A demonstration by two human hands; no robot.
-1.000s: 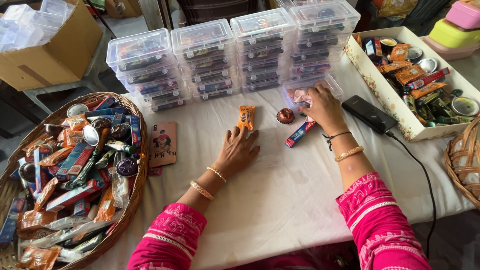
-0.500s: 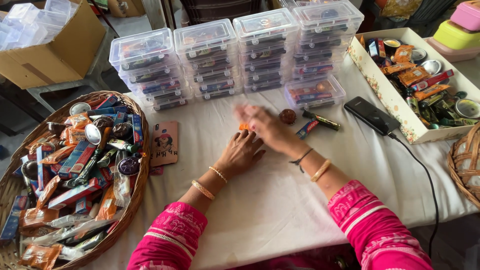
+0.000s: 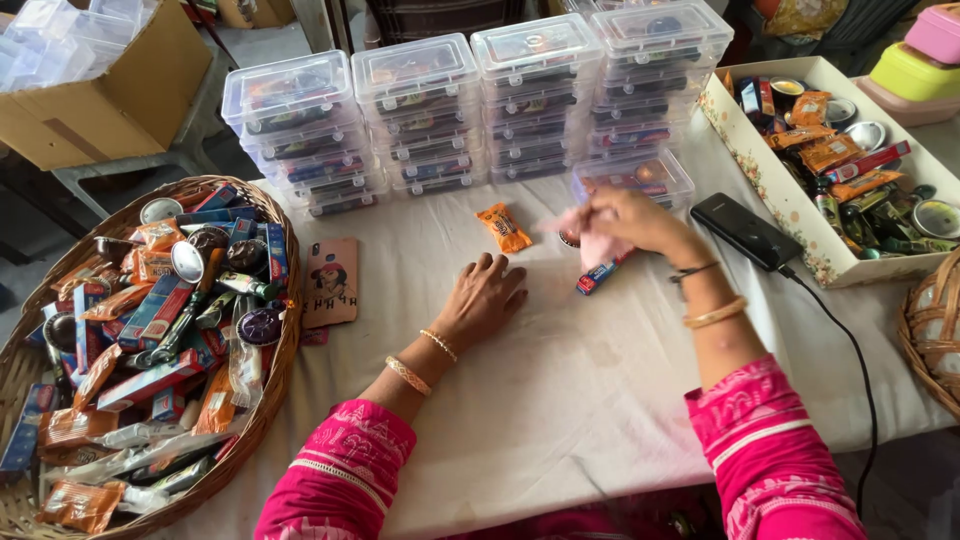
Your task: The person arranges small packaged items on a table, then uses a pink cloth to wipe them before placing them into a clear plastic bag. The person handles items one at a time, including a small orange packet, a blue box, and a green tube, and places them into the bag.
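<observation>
A table under a white cloth (image 3: 560, 400) carries stacked clear plastic boxes (image 3: 480, 100) along the back, a wicker basket (image 3: 275, 400) of wrapped goods at the left, a cardboard tray (image 3: 775, 205), a black phone (image 3: 745, 230) (cable attached), an orange sachet (image 3: 503, 227) and a pictured phone case (image 3: 330, 281)

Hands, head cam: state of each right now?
Left hand: open, flat on the white tablecloth, empty.
Right hand: closed on something pale pink; blurred.

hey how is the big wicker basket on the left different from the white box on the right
The wicker basket is round and woven brown; the white box is rectangular with flower-patterned sides. The basket lies beside the left hand; the box sits past the right hand, behind a black phone. Both hold mixed small packets and tins.
</observation>
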